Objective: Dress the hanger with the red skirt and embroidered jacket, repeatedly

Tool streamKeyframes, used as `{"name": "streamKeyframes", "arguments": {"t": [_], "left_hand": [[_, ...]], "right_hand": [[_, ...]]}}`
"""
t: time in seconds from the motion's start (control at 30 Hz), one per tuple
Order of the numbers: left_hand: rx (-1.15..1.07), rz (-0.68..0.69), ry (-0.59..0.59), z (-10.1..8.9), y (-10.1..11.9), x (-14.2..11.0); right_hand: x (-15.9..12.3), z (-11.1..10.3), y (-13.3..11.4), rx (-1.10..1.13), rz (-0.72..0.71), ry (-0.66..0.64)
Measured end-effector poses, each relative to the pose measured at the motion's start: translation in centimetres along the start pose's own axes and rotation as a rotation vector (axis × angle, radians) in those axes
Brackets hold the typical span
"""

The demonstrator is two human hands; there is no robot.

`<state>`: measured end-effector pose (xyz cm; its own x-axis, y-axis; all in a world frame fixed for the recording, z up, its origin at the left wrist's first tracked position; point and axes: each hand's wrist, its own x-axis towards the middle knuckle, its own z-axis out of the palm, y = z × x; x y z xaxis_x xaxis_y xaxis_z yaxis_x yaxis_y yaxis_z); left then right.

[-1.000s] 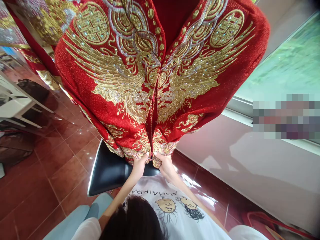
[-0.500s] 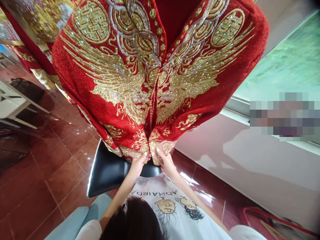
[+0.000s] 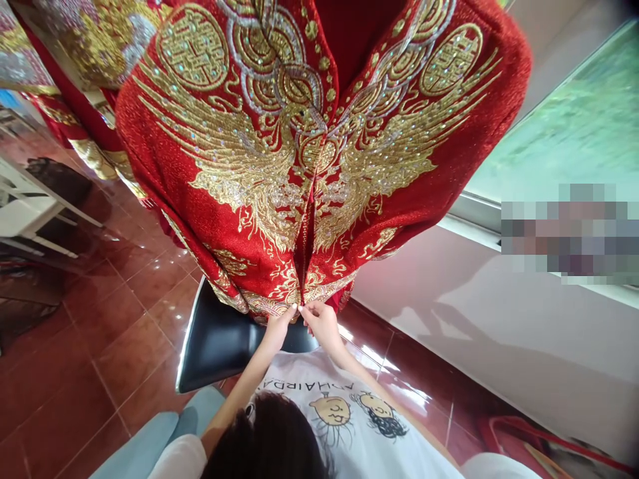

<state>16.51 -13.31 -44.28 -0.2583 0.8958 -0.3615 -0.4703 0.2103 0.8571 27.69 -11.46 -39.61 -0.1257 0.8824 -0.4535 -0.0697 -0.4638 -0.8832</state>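
Observation:
A red embroidered jacket (image 3: 174,140) with gold phoenix-like wings and round emblems hangs in front of me, its front parted low down along a zipper (image 3: 305,229). At the bottom of that opening my left hand (image 3: 278,329) is closed on the hem, thumb on top. Right beside it, my right hand (image 3: 323,324) pinches at the lower front edge, thumb and forefinger together. The two thumbs nearly meet. What lies under the fingertips, cloth edge or zipper end, is too small to tell.
Behind the hands stands a black seat (image 3: 219,339) with a shiny rim. Another embroidered red garment (image 3: 92,73) hangs at upper left, above a white chair (image 3: 30,206). To the right runs a pale wall (image 3: 424,319) below a window (image 3: 574,120). The floor is red tile (image 3: 130,346).
My right hand has slid left off the hem panel to the front edge, its fingers now pinched beside my left hand. The jacket's shoulders have shifted slightly.

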Motion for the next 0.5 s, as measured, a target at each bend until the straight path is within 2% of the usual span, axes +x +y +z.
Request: {"name": "streamKeyframes", "arguments": {"t": [0.2, 0.5], "left_hand": [[0.079, 0.034, 0.032, -0.1, -0.5, 0.0], [0.083, 0.083, 0.083, 0.9, -0.6, 0.7]], "right_hand": [[-0.3, 0.3, 0.0, 0.191, 0.19, -0.148], [0.7, 1.4, -2.4, 0.325, 0.234, -0.174]]}}
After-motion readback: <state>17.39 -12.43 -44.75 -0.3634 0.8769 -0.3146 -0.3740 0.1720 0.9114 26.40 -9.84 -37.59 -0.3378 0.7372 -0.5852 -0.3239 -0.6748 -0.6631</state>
